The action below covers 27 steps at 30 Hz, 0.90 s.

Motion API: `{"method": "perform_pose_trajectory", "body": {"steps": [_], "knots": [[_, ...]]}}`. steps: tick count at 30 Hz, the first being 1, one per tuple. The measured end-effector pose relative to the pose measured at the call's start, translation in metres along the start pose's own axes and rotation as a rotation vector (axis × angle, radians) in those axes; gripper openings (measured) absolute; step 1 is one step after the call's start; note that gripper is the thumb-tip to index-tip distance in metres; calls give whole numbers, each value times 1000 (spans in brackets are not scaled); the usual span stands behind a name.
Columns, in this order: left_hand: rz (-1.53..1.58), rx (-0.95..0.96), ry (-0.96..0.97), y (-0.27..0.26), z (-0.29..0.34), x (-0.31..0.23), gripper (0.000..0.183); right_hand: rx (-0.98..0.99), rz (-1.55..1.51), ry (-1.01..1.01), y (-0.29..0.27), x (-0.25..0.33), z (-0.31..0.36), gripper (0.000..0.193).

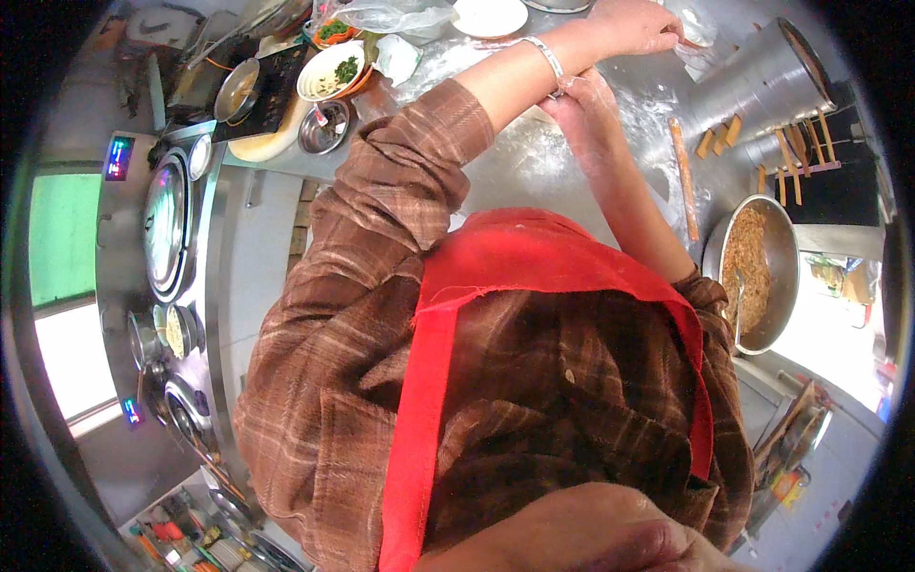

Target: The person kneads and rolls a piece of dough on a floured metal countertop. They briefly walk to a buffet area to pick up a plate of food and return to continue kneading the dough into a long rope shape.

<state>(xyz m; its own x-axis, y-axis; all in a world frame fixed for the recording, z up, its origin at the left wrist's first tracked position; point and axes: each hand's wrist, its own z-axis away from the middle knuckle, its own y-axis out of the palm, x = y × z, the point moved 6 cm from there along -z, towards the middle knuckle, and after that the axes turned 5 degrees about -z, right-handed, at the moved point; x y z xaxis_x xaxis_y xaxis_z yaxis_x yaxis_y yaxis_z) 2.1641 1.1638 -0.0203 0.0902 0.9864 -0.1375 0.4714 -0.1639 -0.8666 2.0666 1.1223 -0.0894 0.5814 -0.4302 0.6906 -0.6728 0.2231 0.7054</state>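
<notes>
My left arm crosses over to the right along the far side of a flour-dusted metal worktop (524, 157). Its hand, my left hand (634, 27), has curled fingers whose tips meet at the edge of crumpled clear plastic (701, 59); what they pinch is too small to tell. A pale bracelet (543, 59) circles the left wrist. Beneath that forearm, my right hand (586, 103) has its floury fingers bent close to the bracelet. The forearm partly hides those fingers, and anything in them cannot be made out. A wooden rolling pin (683, 179) lies right of the right forearm.
A steel bowl of brown filling (753, 272) with a spoon stands at the right. Behind it are a large metal cylinder (758, 81) and several wooden handles (724, 135). At far left sit a bowl with chopped greens (329, 71), a small metal bowl (324, 127) and a pan (238, 91).
</notes>
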Motion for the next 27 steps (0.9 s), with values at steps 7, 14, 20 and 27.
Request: {"method": "perform_pose_trajectory", "body": {"steps": [7,14,20,27], "knots": [[895,-19,-223,9,1,34,20,18,118,31,-6,-17,-20,50],[1563,32,-342,31,-4,52,23,-75,8,65,-13,-30,-45,49],[2006,-47,-429,61,-15,79,27,-110,188,29,-31,-21,-47,42],[1731,-27,-361,102,-19,86,22,-351,112,93,-58,-24,-55,37]]}}
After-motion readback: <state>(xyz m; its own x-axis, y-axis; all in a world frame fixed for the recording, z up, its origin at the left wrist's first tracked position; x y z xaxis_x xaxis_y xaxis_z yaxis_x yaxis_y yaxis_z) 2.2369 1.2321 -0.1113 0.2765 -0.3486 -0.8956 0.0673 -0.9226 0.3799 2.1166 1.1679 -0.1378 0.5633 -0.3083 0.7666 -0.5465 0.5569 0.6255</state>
